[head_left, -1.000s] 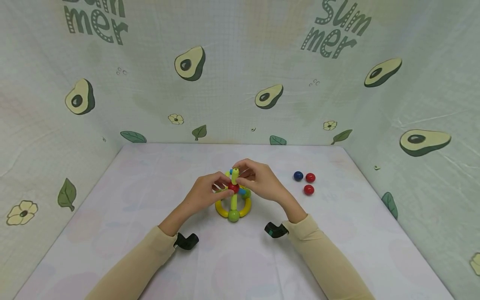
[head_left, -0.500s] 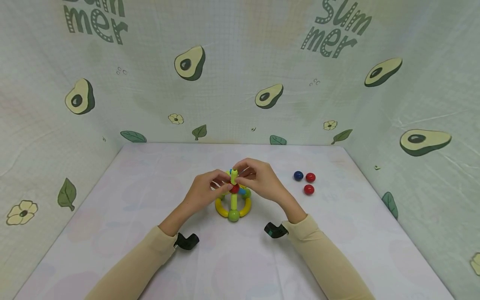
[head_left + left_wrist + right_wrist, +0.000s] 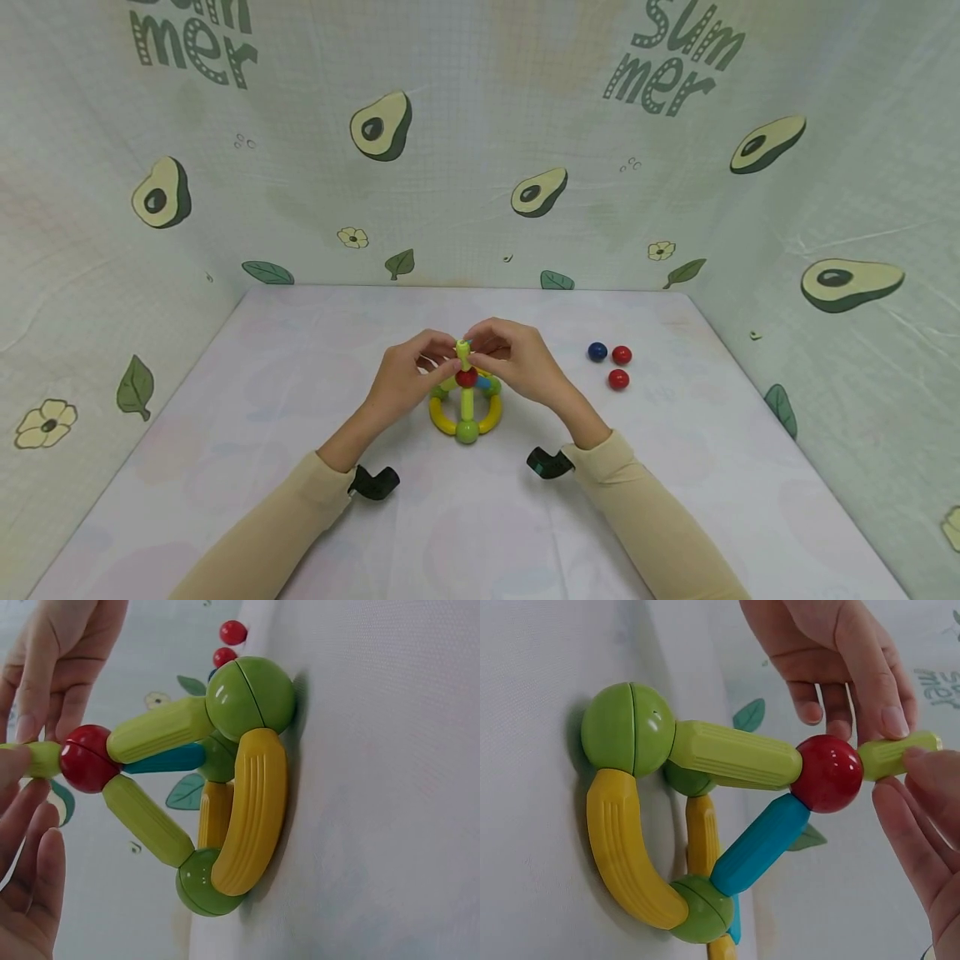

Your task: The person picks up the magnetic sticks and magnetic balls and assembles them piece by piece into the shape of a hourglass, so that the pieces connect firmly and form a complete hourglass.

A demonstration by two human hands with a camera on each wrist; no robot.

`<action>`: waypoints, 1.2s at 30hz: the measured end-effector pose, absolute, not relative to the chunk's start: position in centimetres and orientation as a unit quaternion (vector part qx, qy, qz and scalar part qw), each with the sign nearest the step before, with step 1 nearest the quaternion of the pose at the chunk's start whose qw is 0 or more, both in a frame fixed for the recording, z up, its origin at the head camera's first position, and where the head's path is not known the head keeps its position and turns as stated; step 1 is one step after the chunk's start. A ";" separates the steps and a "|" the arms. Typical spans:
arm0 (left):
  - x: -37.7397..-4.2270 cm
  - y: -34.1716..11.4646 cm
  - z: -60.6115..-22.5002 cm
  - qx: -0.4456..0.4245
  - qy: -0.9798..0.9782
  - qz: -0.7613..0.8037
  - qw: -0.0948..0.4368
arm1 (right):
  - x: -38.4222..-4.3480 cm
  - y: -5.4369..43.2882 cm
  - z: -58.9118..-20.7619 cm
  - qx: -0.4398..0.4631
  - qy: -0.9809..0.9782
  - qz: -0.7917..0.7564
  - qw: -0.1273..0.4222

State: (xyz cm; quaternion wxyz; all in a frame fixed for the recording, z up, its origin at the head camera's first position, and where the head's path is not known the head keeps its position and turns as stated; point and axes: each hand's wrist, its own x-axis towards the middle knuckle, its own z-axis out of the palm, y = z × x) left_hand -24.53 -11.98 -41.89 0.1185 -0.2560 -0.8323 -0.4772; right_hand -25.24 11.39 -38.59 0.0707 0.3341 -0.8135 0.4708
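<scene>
A toy frame of rods and balls stands on the table, with curved yellow rods (image 3: pixel 259 814) joining green balls (image 3: pixel 626 727) at its base. Light green rods (image 3: pixel 735 754) and a blue rod (image 3: pixel 761 844) lean up to a red ball (image 3: pixel 829 772) at the peak. From that ball a short light green rod (image 3: pixel 462 356) points upward. My left hand (image 3: pixel 405 379) pinches this top rod from the left, thumb on its near side. On the other side my right hand (image 3: pixel 517 358) pinches the same rod between thumb and fingers.
To the right of the frame lie a dark blue ball (image 3: pixel 597 352) and two red balls (image 3: pixel 618 380). A pale cloth (image 3: pixel 480 517) covers the table, and printed curtains (image 3: pixel 465 225) hang behind and at both sides.
My left hand has risen from beside the red ball to the top green rod. That rod has shifted slightly left. The right hand has hardly moved.
</scene>
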 end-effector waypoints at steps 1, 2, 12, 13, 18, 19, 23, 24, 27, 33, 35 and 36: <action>-24.5 -12.0 -41.9 -0.257 -0.831 -0.478 0.121 | -25.2 11.3 -38.6 0.335 -0.814 0.470 0.071; -24.5 -12.0 -41.8 -0.257 -0.831 -0.478 0.125 | -25.2 11.3 -38.6 0.337 -0.814 0.468 0.072; -24.8 -12.5 -41.8 -0.266 -0.826 -0.480 0.130 | -25.4 11.8 -38.6 0.350 -0.828 0.433 0.061; -24.9 -12.6 -41.8 -0.266 -0.827 -0.479 0.128 | -25.5 11.9 -38.6 0.346 -0.832 0.429 0.061; -24.9 -12.7 -41.6 -0.253 -0.836 -0.474 0.114 | -26.0 12.8 -38.7 0.326 -0.849 0.411 0.060; -24.9 -12.7 -41.6 -0.250 -0.838 -0.473 0.111 | -26.2 13.0 -38.7 0.320 -0.852 0.409 0.059; -24.9 -12.7 -41.5 -0.241 -0.842 -0.471 0.106 | -26.8 13.7 -39.2 0.300 -0.863 0.402 0.054; -24.9 -12.7 -41.5 -0.239 -0.842 -0.471 0.105 | -27.1 13.9 -39.3 0.295 -0.867 0.398 0.053; -24.9 -12.7 -41.5 -0.235 -0.844 -0.471 0.104 | -27.6 14.4 -39.8 0.280 -0.876 0.390 0.048; -24.8 -12.6 -41.6 -0.237 -0.840 -0.477 0.107 | -28.4 15.2 -40.7 0.252 -0.889 0.380 0.035; -24.8 -12.5 -41.6 -0.240 -0.838 -0.478 0.108 | -28.6 15.4 -40.9 0.246 -0.892 0.377 0.029; -24.8 -12.5 -41.6 -0.241 -0.837 -0.478 0.109 | -28.6 15.4 -41.0 0.243 -0.894 0.376 0.025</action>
